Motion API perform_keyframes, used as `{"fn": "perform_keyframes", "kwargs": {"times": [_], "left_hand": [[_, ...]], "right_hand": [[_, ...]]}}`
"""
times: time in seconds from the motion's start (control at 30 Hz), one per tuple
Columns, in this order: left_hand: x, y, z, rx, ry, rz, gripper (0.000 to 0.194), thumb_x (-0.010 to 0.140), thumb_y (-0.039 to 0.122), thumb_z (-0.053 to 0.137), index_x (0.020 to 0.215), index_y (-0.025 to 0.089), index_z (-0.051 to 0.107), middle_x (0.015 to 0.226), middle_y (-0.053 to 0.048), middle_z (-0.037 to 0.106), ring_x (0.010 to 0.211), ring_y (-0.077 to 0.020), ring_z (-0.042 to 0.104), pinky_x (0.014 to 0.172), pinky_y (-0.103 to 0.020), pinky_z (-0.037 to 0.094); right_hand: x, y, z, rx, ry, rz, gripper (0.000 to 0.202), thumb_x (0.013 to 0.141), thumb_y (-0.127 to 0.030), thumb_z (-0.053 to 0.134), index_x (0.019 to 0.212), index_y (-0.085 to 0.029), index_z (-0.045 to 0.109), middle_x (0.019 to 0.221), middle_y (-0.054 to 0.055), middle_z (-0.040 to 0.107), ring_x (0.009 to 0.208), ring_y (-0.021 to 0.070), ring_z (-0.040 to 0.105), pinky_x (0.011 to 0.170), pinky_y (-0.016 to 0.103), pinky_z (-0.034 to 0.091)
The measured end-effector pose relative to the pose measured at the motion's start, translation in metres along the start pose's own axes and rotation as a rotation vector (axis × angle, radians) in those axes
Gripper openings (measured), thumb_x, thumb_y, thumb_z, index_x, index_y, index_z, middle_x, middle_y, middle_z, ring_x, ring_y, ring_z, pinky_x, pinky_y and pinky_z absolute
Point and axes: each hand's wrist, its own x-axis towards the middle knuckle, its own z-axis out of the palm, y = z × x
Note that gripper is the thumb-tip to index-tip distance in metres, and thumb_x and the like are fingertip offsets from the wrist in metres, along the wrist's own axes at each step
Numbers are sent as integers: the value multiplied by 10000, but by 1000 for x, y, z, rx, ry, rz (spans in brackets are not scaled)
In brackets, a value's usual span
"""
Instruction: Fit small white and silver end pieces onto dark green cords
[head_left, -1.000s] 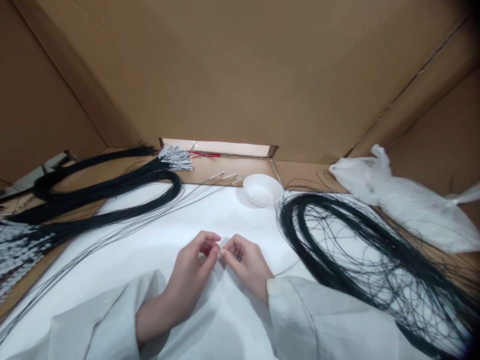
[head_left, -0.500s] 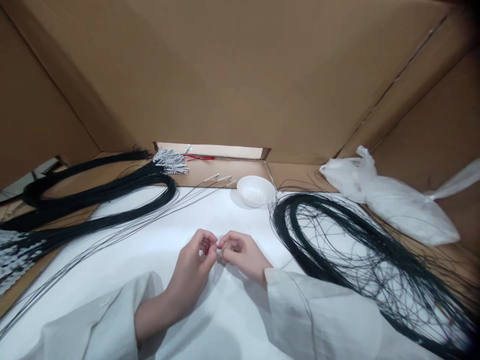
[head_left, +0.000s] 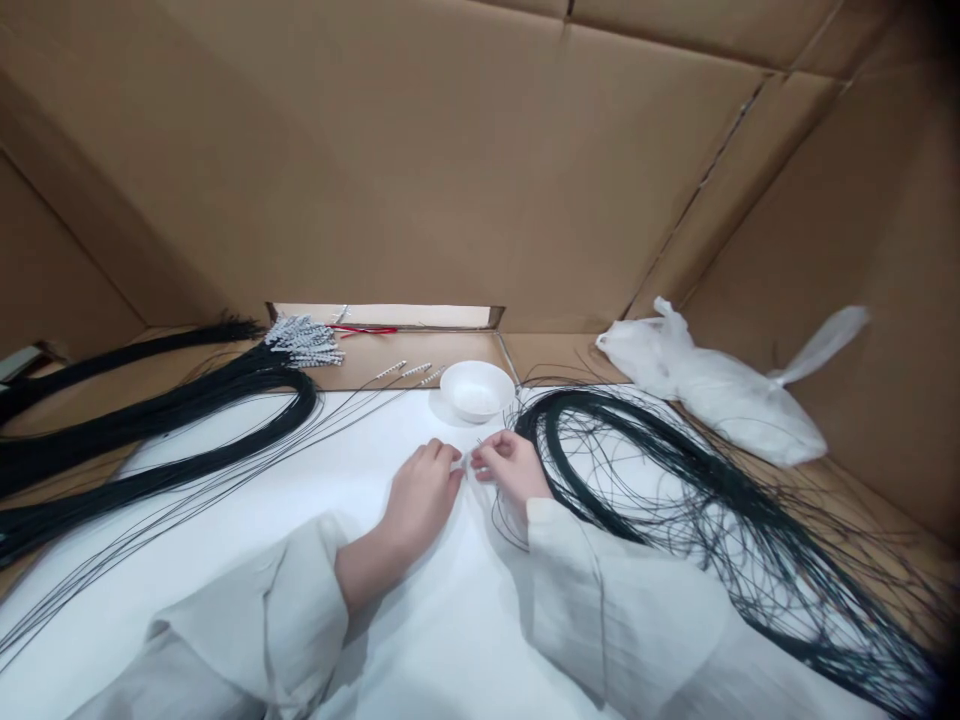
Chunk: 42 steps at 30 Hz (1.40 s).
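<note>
Both hands meet over the white work surface [head_left: 315, 470], their fingertips a small gap apart. My right hand [head_left: 514, 468] is closed in a pinch on a thin dark cord [head_left: 495, 517]; a short end shows above the fingers and a loose curve hangs below the wrist. My left hand [head_left: 424, 495] is closed, thumb against curled fingers, and what it grips is too small or hidden to make out. Just beyond the hands stands a white bowl [head_left: 478, 392], whose contents I cannot make out. Several cords with white beaded tips [head_left: 415, 370] lie to its left.
Bundles of dark cord [head_left: 217, 430] lie at left, one ending in a cluster of white beaded tips [head_left: 304, 342]. A large loose coil of dark cord [head_left: 600, 410] spreads at right, near a white plastic bag [head_left: 720, 390]. Cardboard walls [head_left: 375, 180] enclose the surface.
Both hands have moved forward, closer to the bowl, and the left has turned back-up. A curve of cord now shows below my right hand. The view has shifted to the right.
</note>
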Motion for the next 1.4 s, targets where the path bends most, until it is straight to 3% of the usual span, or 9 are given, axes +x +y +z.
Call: {"fn": "perform_keyframes", "kwargs": {"times": [0.33,0.6,0.7,0.87,1.1,1.27,1.4], "left_hand": [[7,2,1,31,-64,12,172,834,150,392,772,162,552,806,-66,571,765,-212,546,650,-312,405],[-23,-14,-15,-113,-26,-42,171,855,197,361,798,182,522,800,-40,572,756,-178,539,679,-288,412],[-39,-18,-21,-306,7,-115,179,869,241,340,825,188,505,758,-20,576,683,-149,540,635,-258,420],[-51,-20,-26,-883,67,-386,116,803,280,450,774,181,503,632,26,506,546,-120,485,570,-240,393],[-48,-15,-30,-947,37,-490,152,779,299,496,820,167,559,615,30,489,564,-111,444,551,-215,355],[-49,-14,-30,-1024,-41,-441,156,785,275,499,862,163,575,676,14,520,592,-107,448,587,-221,363],[-49,-15,-29,-1057,-33,-419,129,779,265,516,825,162,577,678,7,541,593,-112,468,610,-235,373]], "right_hand": [[-5,-2,3,5,-88,8,57,597,-177,533,613,-150,486,641,37,618,606,149,607,573,277,503],[-28,-11,14,23,-295,-33,88,640,-189,552,632,-151,474,590,9,583,559,107,546,508,209,430],[-36,-11,16,-26,-402,-87,59,686,-177,532,668,-153,481,575,-3,569,540,95,518,528,211,418],[-43,-6,22,-84,-474,-108,54,722,-180,510,686,-162,475,576,-7,554,538,94,506,547,217,410],[-44,-4,25,-169,-474,-153,53,733,-179,494,689,-164,468,595,-6,533,555,97,497,550,215,386],[-45,-2,24,-206,-474,-191,62,750,-196,491,699,-161,481,594,-9,536,559,96,494,535,203,366],[-45,-1,24,-220,-473,-214,61,754,-191,492,702,-161,493,601,-14,540,554,87,478,531,193,352]]}}
